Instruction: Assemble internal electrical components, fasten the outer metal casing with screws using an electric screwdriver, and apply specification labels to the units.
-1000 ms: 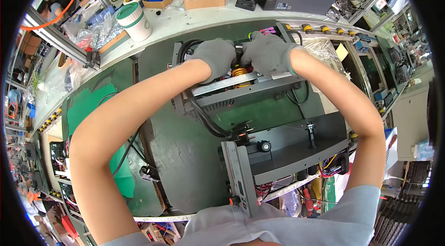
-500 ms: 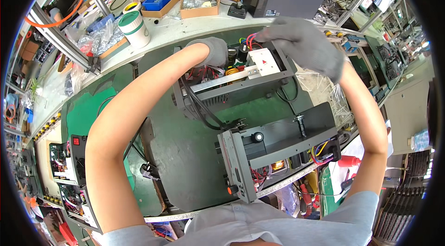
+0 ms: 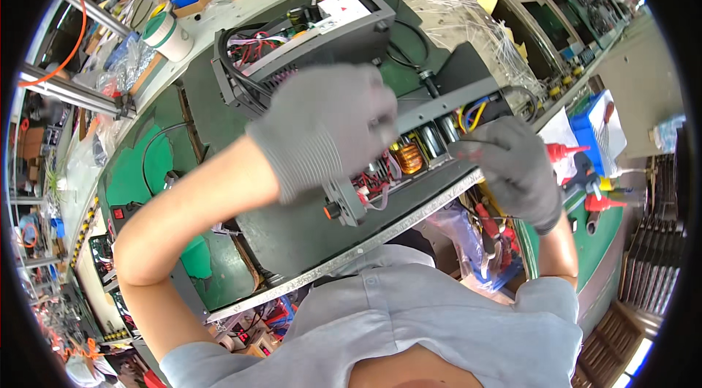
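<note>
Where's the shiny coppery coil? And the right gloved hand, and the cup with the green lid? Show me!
Coppery coil [image 3: 410, 159]: head view, on its windings.
Right gloved hand [image 3: 514, 171]: head view, middle of the glove.
Cup with the green lid [image 3: 172, 39]: head view, on its white side.

The left hand [image 3: 329, 121] wears a plain grey knitted glove [image 3: 311, 114] with a finely ribbed cuff [image 3: 296, 165], blurred toward the fingers; the right hand [image 3: 512, 172] wears a matching grey glove [image 3: 523, 183]. The pale blue-grey cloth shirt [image 3: 431, 311] has loose, creased short sleeves [image 3: 550, 304] and a small round button [image 3: 371, 280].
</note>
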`<state>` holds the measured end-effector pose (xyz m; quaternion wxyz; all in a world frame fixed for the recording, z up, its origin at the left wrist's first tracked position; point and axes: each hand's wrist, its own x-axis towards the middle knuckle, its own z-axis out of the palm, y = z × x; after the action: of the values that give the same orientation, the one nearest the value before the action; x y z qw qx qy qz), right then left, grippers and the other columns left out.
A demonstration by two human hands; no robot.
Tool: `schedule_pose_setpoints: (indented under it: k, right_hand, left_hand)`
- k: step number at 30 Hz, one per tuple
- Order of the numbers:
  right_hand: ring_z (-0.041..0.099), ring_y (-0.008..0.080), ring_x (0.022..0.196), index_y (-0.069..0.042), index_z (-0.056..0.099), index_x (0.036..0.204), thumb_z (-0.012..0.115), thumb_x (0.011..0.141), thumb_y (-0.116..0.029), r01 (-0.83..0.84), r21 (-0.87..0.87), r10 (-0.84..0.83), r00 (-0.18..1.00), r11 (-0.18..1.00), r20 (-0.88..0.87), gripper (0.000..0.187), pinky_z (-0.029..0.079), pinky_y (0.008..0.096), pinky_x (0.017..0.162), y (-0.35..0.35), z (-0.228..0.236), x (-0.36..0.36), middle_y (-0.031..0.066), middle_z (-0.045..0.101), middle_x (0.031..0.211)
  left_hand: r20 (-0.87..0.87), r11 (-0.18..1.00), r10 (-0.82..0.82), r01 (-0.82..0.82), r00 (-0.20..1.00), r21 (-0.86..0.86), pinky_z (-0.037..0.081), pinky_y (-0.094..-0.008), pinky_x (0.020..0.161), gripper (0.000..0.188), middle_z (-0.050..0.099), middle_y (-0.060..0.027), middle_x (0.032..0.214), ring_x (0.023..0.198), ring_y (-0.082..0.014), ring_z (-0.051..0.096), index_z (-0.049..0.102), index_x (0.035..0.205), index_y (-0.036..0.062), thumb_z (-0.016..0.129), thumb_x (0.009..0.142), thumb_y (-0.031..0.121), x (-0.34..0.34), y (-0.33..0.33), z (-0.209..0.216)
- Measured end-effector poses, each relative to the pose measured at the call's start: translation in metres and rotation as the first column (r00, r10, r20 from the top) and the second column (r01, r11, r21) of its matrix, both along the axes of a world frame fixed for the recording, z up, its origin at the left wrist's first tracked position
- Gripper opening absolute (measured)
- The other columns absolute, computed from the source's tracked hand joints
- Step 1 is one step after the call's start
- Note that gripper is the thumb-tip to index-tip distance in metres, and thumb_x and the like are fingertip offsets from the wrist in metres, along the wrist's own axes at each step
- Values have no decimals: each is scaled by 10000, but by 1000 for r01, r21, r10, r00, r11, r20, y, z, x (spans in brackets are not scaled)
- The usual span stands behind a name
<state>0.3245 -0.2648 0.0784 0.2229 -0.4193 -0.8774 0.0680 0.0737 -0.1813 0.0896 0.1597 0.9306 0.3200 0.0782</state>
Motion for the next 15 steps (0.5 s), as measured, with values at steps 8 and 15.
schedule_pose_setpoints:
  k: [8, 15]
  right_hand:
    - [560, 273, 861, -103, 638, 932, 621, 705, -79, 268, 97, -272, 962, 959, 32, 229, 447, 375, 725, -69, -85, -3, 59, 594, 904]
    - [598, 254, 878, -58, 592, 965, 621, 780, -119, 603, -350, -687, 698, 716, -203, 197, 483, 340, 734, -61, -179, 13, 73, 613, 958]
  left_hand:
    - [-283, 936, 329, -270, 901, 227, 476, -418, 820, 672, 555, -134, 1114, 948, -326, 585, 376, 1322, 131, 660, 743, 319, 13, -50, -22]
    - [-317, 998, 54, -58, 947, -3, 473, -430, 707, 268, 610, -156, 758, 771, -318, 613, 570, 936, 34, 584, 827, 279, 28, -10, -37]
